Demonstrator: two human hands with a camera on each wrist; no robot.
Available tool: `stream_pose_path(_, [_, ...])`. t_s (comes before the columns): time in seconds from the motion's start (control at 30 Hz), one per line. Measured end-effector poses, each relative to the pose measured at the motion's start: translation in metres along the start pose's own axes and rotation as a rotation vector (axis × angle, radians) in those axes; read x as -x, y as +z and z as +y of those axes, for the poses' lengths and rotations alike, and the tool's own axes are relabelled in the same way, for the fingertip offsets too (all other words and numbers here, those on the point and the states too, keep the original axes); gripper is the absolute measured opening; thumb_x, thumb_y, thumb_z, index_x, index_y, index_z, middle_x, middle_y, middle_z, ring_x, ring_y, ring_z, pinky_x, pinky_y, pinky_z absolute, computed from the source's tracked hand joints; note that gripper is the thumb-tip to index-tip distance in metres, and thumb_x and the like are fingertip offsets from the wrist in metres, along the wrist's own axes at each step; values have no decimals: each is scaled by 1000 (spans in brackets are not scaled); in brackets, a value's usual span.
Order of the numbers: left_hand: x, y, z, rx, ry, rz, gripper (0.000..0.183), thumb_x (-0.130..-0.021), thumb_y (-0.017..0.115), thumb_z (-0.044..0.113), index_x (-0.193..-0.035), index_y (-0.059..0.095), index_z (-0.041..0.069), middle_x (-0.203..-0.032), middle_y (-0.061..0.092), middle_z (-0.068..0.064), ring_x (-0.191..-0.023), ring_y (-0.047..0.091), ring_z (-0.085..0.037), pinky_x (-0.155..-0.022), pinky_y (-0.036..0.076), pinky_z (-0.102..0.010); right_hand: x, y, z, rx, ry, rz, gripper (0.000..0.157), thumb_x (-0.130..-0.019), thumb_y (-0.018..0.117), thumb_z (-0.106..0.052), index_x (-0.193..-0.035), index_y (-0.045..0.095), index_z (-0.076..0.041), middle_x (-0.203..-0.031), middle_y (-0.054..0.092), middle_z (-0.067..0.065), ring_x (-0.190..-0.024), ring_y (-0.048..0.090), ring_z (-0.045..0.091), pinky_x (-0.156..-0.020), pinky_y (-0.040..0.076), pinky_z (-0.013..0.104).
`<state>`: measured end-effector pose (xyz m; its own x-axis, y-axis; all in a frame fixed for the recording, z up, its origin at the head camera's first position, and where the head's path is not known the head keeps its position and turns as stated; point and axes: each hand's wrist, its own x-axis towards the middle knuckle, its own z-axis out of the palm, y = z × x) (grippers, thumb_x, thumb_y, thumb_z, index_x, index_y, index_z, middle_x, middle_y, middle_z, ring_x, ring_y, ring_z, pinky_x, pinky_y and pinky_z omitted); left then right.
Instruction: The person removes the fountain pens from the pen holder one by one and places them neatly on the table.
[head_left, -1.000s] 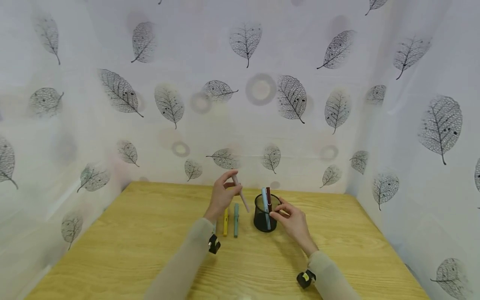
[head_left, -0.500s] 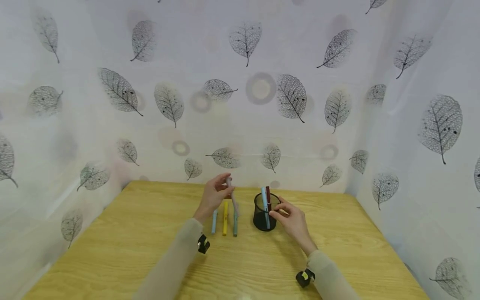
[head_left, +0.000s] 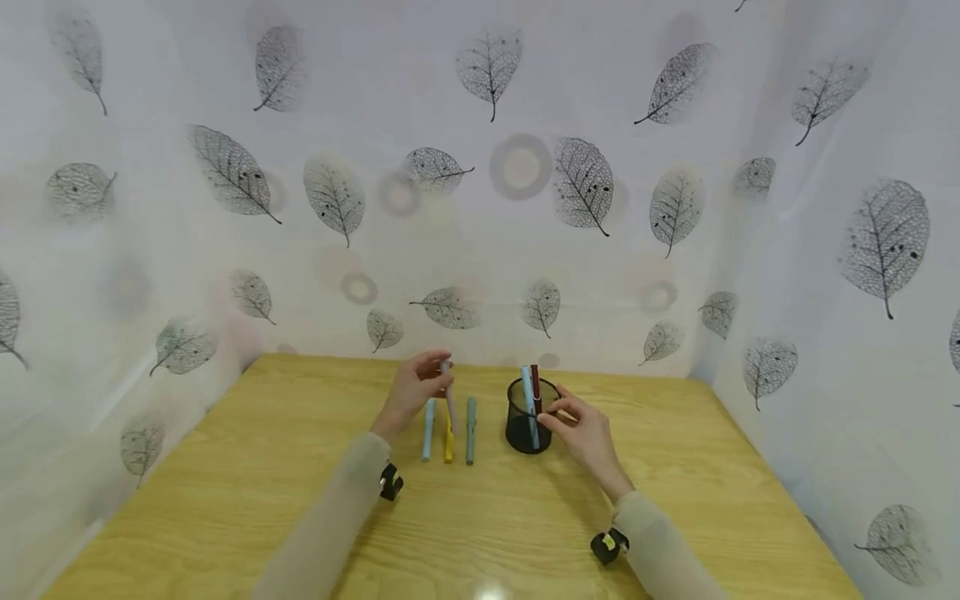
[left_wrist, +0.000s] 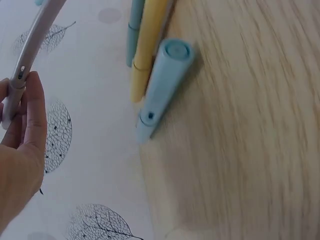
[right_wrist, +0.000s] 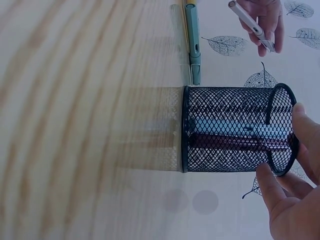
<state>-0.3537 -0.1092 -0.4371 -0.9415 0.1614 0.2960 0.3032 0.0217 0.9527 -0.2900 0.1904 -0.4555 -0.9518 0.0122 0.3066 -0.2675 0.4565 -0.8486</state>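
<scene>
My left hand (head_left: 411,390) pinches a pale pinkish-grey pen (head_left: 451,408), tilted above the table. In the head view this pen overlaps a yellow pen (head_left: 448,450). To either side of that one lie a light blue pen (head_left: 428,432) and a grey-green pen (head_left: 471,432), roughly parallel. A black mesh pen holder (right_wrist: 230,107) stands upright to their right. Its rim is held between the thumb and fingers of my right hand (head_left: 588,433). Inside lean a light blue pen (head_left: 528,390) and a dark red pen (head_left: 536,385).
The wooden table (head_left: 480,525) reaches forward to a white leaf-patterned curtain (head_left: 480,250), which also closes off both sides. A small black device (head_left: 390,482) sits on the left wrist, and another device (head_left: 609,546) on the right.
My left hand has moved left with the pinkish-grey pen, from near the holder to over the row of pens. My right hand stays at the holder's rim. The head view has shifted slightly.
</scene>
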Motion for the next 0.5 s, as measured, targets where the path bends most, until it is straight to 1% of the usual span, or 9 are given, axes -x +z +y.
stream_pose_path(0.17, [-1, -13, -4, -27, -37, -22, 46, -89, 68, -2, -133, 56, 1, -124, 62, -26, -102, 65, -41, -83, 59, -47, 0, 0, -3, -9, -7, -4, 19, -84, 78, -21, -95, 70, -8, -148, 50, 11, -122, 60, 31, -90, 56, 32])
stream_pose_path(0.23, [-1, -17, -5, -34, -55, -28, 49, -88, 68, -2, -135, 54, 1, -125, 62, -26, -105, 63, -44, -83, 59, -47, 0, -1, -4, -11, -6, -7, 18, -85, 77, -20, -95, 70, -7, -148, 50, 11, -122, 60, 31, -91, 56, 31])
stream_pose_path(0.27, [1, -19, -1, -35, -72, -33, 50, -88, 67, -4, -136, 53, 1, -126, 61, -27, -103, 65, -42, -83, 59, -46, 0, -1, -5, -11, -7, -9, 18, -85, 77, -19, -95, 70, -7, -148, 49, 11, -122, 60, 31, -91, 56, 31])
stream_pose_path(0.37, [1, -23, 0, -49, -93, -31, 53, -88, 66, -5, -139, 50, 1, -127, 60, -29, -95, 69, -27, -81, 60, -40, 1, -1, -5, -13, -12, -12, 18, -85, 77, -19, -96, 70, -7, -148, 49, 11, -124, 59, 31, -91, 56, 31])
stream_pose_path(0.43, [2, -27, -1, -37, -110, -40, 55, -89, 65, -6, -140, 48, 0, -129, 59, -29, -91, 69, -19, -84, 59, -44, 1, -1, -5, -16, -15, -11, 18, -85, 77, -19, -95, 70, -7, -148, 49, 12, -124, 58, 31, -91, 56, 31])
stream_pose_path(0.47, [1, -29, -2, -33, -124, -46, 55, -89, 65, -6, -141, 48, 1, -130, 58, -29, -91, 68, -17, -85, 59, -46, 1, -1, -4, -18, -15, -10, 18, -85, 77, -19, -95, 70, -7, -148, 49, 12, -124, 59, 31, -91, 56, 31])
stream_pose_path(0.5, [0, -32, -6, -28, -130, -50, 56, -88, 66, -5, -141, 48, 2, -129, 59, -28, -94, 69, -20, -87, 58, -48, 2, -1, -4, -19, -13, -10, 18, -85, 77, -19, -95, 70, -7, -148, 49, 12, -123, 59, 31, -91, 56, 31])
